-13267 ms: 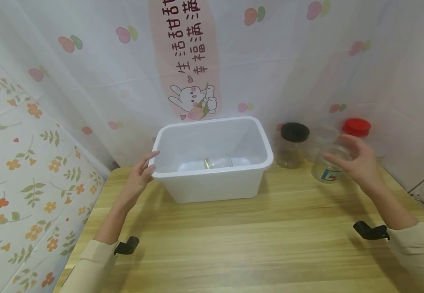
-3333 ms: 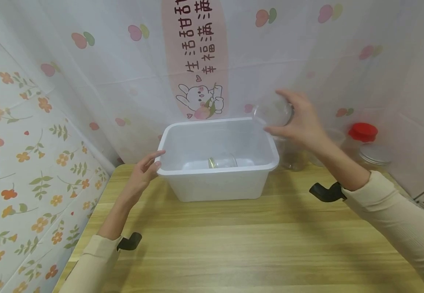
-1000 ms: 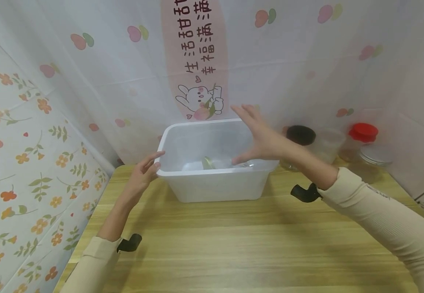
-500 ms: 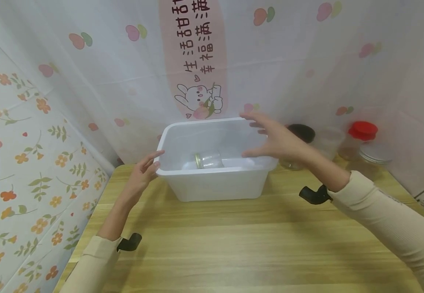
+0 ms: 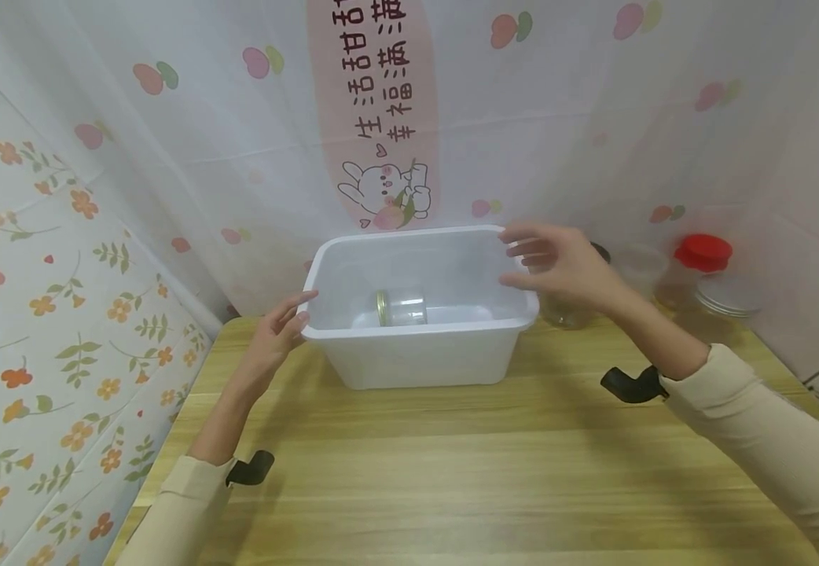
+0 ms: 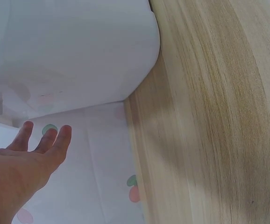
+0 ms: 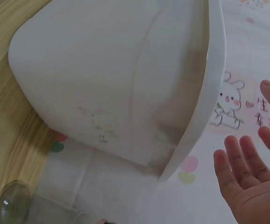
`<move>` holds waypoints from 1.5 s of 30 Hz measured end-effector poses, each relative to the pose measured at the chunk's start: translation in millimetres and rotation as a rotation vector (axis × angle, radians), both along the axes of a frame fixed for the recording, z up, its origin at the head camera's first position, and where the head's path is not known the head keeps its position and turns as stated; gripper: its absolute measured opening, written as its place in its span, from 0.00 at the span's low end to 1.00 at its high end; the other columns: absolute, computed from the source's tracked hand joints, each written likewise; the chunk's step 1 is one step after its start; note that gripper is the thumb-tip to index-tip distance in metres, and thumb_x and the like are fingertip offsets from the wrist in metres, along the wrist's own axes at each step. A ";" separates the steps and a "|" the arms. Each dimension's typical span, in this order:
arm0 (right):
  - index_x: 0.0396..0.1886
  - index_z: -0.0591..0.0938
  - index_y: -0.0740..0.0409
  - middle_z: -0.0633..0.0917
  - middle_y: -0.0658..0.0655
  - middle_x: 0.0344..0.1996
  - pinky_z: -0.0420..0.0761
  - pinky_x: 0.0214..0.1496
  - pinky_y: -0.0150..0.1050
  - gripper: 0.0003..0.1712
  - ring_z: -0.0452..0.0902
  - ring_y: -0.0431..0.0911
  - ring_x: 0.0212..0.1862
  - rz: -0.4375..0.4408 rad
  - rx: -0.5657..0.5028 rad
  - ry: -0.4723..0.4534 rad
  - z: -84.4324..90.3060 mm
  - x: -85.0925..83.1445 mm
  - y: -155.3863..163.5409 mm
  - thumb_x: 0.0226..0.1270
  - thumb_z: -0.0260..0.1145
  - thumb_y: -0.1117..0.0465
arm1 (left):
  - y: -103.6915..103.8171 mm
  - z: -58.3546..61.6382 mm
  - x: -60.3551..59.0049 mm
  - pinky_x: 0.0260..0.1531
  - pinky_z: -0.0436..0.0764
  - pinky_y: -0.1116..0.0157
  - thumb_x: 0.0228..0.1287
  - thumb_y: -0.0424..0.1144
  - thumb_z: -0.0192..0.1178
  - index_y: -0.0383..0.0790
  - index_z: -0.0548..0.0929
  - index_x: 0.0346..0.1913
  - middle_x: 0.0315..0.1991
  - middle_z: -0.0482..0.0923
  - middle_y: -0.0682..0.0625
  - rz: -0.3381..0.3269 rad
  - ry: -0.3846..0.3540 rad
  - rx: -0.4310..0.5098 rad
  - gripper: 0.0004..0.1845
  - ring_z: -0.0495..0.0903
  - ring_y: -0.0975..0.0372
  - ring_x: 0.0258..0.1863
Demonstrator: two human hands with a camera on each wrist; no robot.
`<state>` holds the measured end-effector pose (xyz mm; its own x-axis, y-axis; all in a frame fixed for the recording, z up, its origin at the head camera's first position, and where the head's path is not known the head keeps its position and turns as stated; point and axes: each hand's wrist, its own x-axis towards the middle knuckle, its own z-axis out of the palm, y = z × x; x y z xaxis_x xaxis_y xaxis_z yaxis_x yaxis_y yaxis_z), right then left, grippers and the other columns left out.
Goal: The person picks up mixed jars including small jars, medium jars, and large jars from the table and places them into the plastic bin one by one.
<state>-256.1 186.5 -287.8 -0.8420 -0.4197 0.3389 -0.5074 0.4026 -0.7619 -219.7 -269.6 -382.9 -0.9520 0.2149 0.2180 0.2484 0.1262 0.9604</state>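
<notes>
A white plastic tub (image 5: 416, 358) stands at the back middle of the wooden table. On its floor a clear glass jar (image 5: 405, 307) with a gold lid lies on its side, lid toward the left. My left hand (image 5: 268, 346) touches the tub's left rim with thumb and a finger; its other fingers (image 6: 60, 142) stretch loosely outside the tub in the left wrist view. Above the right rim hovers my right hand (image 5: 565, 267), holding nothing, its fingers (image 7: 249, 158) relaxed and apart in the right wrist view. The tub's near wall hides part of its floor.
Right of the tub stand a jar with a black lid (image 5: 600, 252), partly behind my right hand, a translucent container (image 5: 641, 263), a red-lidded jar (image 5: 703, 251) and one with a silver lid (image 5: 728, 293). A patterned curtain (image 5: 466, 118) hangs behind.
A clear jar was in my right hand above the tub 3.3 seconds ago; now that hand is free and has drawn right from over the tub. The gold-lidded jar lies farther left.
</notes>
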 end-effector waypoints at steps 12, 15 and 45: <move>0.64 0.79 0.60 0.82 0.61 0.55 0.81 0.53 0.32 0.33 0.80 0.56 0.56 -0.052 -0.067 -0.014 -15.0 0.4 35.4 0.58 0.79 0.68 | 1.3 -0.3 -0.4 0.62 0.74 0.54 0.82 0.40 0.50 0.40 0.68 0.74 0.73 0.63 0.38 0.004 0.001 0.005 0.23 0.68 0.43 0.66; 0.63 0.79 0.61 0.82 0.61 0.54 0.80 0.53 0.31 0.32 0.80 0.51 0.55 -0.074 -0.060 0.003 -18.1 0.7 42.1 0.59 0.78 0.69 | 1.1 -0.8 -1.0 0.62 0.74 0.55 0.82 0.40 0.50 0.40 0.68 0.74 0.73 0.63 0.38 0.010 0.002 0.003 0.23 0.68 0.45 0.66; 0.62 0.79 0.60 0.81 0.57 0.58 0.81 0.50 0.29 0.32 0.79 0.42 0.55 -0.149 0.011 -0.038 -44.5 8.2 68.9 0.58 0.79 0.67 | 2.5 -0.7 -0.5 0.60 0.76 0.60 0.83 0.40 0.49 0.43 0.67 0.76 0.74 0.63 0.39 0.001 0.006 0.015 0.24 0.67 0.42 0.66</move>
